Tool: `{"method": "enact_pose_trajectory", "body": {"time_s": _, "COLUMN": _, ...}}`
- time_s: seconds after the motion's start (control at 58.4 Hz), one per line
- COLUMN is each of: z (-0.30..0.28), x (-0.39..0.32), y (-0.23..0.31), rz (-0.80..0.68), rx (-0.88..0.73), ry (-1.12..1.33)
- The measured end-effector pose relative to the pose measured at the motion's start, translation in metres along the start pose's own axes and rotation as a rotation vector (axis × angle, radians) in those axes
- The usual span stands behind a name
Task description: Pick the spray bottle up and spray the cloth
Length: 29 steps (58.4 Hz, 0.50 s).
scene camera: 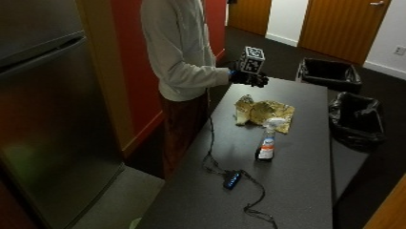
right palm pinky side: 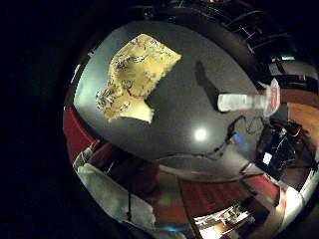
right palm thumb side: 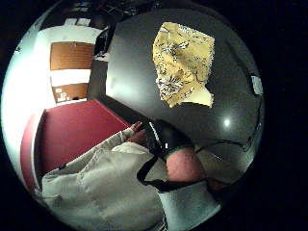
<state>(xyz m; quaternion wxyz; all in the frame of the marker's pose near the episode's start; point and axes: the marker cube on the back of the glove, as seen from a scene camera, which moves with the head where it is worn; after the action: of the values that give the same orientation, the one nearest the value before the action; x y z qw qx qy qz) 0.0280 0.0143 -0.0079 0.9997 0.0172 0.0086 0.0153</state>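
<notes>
A person in a pale long-sleeved top (scene camera: 181, 47) stands at the left edge of a long dark table (scene camera: 304, 181), with the gloved right hand (scene camera: 248, 78) raised in the air above the table's near-left part, touching nothing. Its fingers look loosely curled around empty air, though from the outside view the exact set of them cannot be told with certainty. Right of the hand and lower, the yellow patterned cloth (scene camera: 264, 113) lies crumpled flat on the tabletop, apart from the fingers; the palm views look down on it from above, showing it spread on the dark surface (right palm pinky side: 134, 74) (right palm thumb side: 184, 61). Further on, just beside the cloth's near edge, the spray bottle (scene camera: 267, 140) stands upright on the table, clear-bodied with a white trigger head and an orange label, well apart from the hand and untouched. The little finger side palm view shows the bottle (right palm pinky side: 246, 101) standing alone beyond the cloth. A black cable (scene camera: 218, 164) trails along the table to a small blue device (scene camera: 231, 180).
</notes>
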Motion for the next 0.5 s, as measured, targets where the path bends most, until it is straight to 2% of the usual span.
{"method": "enact_pose_trajectory", "body": {"time_s": 0.496, "z": -0.003, "x": 0.03, "y": 0.029, "rz": 0.036, "rx": 0.095, "ry": -0.028}}
